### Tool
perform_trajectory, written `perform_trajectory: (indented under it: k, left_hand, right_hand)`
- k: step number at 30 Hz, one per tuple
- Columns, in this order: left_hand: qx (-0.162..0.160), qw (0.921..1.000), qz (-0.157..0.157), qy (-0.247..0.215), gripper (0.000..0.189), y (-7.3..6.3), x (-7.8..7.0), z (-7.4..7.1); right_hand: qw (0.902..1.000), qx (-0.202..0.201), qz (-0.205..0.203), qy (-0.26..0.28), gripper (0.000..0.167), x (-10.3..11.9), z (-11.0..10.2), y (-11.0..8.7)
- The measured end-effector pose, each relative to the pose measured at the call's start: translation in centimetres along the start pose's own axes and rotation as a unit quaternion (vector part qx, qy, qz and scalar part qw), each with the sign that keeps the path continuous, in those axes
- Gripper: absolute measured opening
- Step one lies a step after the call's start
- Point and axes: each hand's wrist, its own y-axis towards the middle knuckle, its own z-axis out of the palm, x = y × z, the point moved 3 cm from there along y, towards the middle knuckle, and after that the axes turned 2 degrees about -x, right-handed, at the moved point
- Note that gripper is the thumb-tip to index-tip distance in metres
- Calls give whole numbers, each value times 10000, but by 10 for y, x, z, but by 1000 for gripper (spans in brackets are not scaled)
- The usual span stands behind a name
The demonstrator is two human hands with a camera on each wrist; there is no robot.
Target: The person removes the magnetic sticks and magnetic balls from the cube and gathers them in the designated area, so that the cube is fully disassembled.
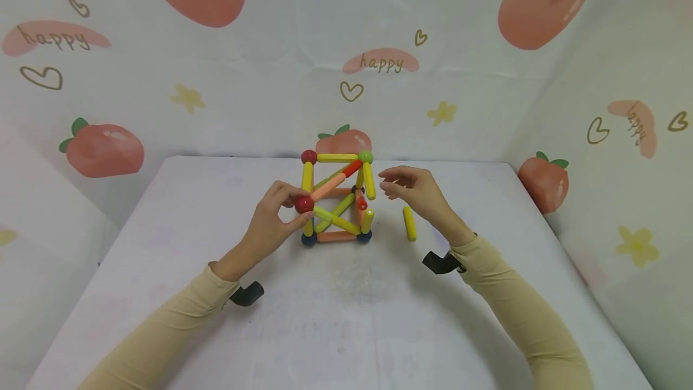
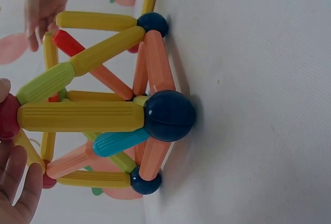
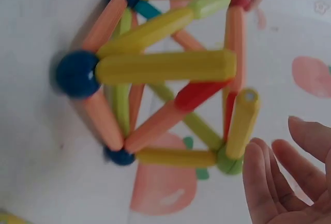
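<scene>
A cube-like frame of magnetic rods and balls stands on the table, blue balls at its base. My left hand [image 1: 271, 214] pinches the near red ball [image 1: 304, 204] at its top left corner between thumb and fingers. From the green ball [image 1: 366, 157] at the far top right, a yellow rod [image 1: 370, 182] juts toward me with a free end. Just right of that rod is my right hand [image 1: 415, 191], fingers relaxed and holding nothing. An upright yellow rod [image 3: 165, 67] rises from the near right blue ball [image 3: 78, 74], its upper end bare.
One loose yellow rod [image 1: 409, 223] lies on the white table [image 1: 335, 318], right of the frame. Behind and at the right hangs a white cloth [image 1: 281, 77] printed with fruit and hearts. Each wrist carries a black camera mount [image 1: 441, 262].
</scene>
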Motion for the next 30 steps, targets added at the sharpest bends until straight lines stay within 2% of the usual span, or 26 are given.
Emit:
perform_trajectory:
  k: [4,8,24,30]
  left_hand:
    - [-8,10000,-23,-13,39,0,0,0]
    - [-5,10000,-24,-46,39,0,0,1]
    - [28,10000,-59,-21,39,0,0,1]
    - [48,10000,-65,-17,38,0,-1,0]
  right_hand:
    - [9995,-93,-306,-20,29,16,10,-1]
    - [9990,-143,-428,-14,29,24,16,-1]
    - [9978,-261,-594,-129,28,23,17,-3]
    - [9974,-486,-491,-228,28,24,10,3]
